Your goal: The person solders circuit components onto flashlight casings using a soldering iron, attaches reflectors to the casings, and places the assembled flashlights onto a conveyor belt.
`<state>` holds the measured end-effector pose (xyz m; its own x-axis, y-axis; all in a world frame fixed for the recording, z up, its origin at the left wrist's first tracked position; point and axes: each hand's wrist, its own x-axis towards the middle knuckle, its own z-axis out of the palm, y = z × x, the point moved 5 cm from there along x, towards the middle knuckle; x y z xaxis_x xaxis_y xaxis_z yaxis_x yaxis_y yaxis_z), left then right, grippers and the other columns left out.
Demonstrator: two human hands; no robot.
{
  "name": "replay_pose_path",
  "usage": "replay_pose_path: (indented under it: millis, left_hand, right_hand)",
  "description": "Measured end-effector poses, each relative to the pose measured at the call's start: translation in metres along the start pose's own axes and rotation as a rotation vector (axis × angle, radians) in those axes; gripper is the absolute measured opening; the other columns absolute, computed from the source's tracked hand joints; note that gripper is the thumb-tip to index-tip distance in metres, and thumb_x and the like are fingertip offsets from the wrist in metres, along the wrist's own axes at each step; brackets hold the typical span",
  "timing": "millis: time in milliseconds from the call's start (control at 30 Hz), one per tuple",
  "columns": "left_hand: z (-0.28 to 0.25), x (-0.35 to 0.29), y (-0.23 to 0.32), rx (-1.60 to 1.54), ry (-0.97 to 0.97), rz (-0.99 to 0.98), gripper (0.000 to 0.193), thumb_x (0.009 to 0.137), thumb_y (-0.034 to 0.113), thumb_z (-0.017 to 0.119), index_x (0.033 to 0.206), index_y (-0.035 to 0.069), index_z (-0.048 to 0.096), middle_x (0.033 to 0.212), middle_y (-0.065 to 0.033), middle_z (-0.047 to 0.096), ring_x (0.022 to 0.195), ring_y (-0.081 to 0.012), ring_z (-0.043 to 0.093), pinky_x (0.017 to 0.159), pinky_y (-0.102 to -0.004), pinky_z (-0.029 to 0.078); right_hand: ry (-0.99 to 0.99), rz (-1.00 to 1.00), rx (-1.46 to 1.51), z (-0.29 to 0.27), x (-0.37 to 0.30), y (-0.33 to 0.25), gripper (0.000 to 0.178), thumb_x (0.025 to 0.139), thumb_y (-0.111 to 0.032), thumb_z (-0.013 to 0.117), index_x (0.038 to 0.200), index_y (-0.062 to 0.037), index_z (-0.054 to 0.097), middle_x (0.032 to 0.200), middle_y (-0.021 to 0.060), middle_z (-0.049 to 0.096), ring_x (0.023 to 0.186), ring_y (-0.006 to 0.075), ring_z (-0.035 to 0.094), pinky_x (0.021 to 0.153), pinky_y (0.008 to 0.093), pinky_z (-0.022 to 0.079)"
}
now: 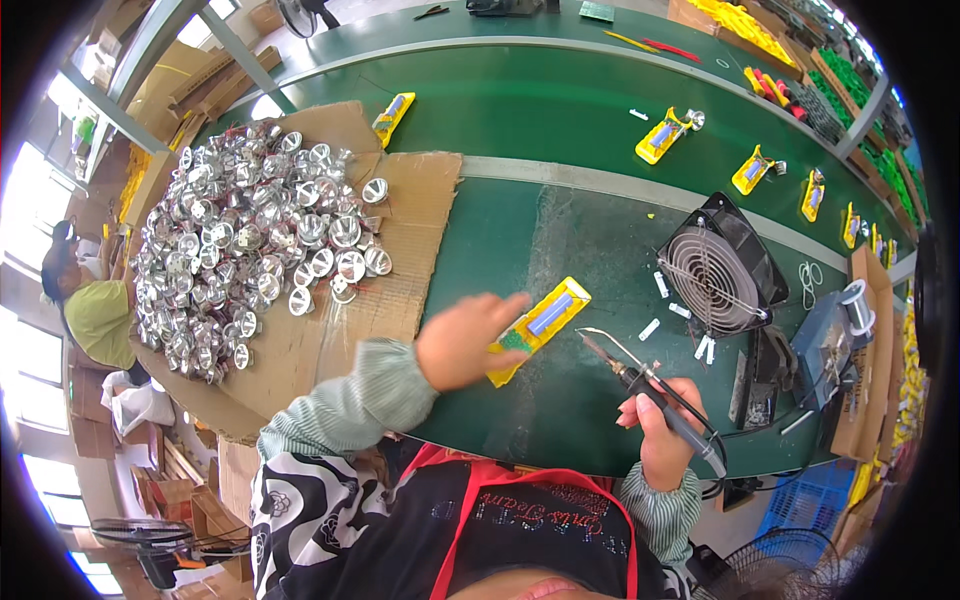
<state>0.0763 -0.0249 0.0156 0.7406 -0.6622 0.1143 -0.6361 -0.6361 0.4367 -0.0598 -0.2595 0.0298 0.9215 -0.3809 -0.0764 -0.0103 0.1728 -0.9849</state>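
Note:
My right hand (660, 425) grips a soldering iron (655, 400) with a thin curved metal tube along its tip. The tip points left, just right of a yellow plastic casing (550, 318). That casing lies tilted on the green bench and holds a bluish-purple cylindrical battery (549, 314) and a small green circuit board (515, 342). Over the casing's lower left end is my left hand (465, 340), slightly blurred, fingers and thumb apart. Its thumb reaches the circuit board; whether it presses on it I cannot tell.
Silvery lamp reflectors (250, 230) are heaped on cardboard (420, 215) at left. A black fan with a round grille (715, 270) stands at right, near small white parts (649, 329) and a solder spool (857, 305). More yellow casings (660, 138) lie along the green belt (540, 100) behind.

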Motion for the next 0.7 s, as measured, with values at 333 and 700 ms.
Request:
replay_pose_path:
  millis: [333,700]
  left_hand:
    - [-0.08,0.008,-0.161,0.619,0.353,-0.37,0.013,0.078,0.019,0.07,0.085,0.007,0.068,0.096,-0.0069,0.062,0.095,-0.0313,0.055,0.079,-0.0435,0.047]
    - [-0.079,-0.006,-0.129,-0.455,0.529,-0.377,0.01,0.085,0.008,0.064,0.093,0.002,0.067,0.084,-0.0132,0.066,0.082,-0.0276,0.063,0.074,-0.0361,0.049]
  right_hand:
    - [-0.094,0.046,0.01,0.014,-0.011,0.005,0.019,0.084,0.005,0.062,0.1,0.0065,0.053,0.079,0.0177,0.068,0.065,0.0182,0.066,0.062,0.0296,0.057]
    - [-0.118,-0.028,-0.015,0.014,-0.008,-0.011,0.02,0.084,0.004,0.064,0.1,0.0067,0.052,0.08,0.0169,0.068,0.067,0.0168,0.067,0.062,0.0293,0.057]
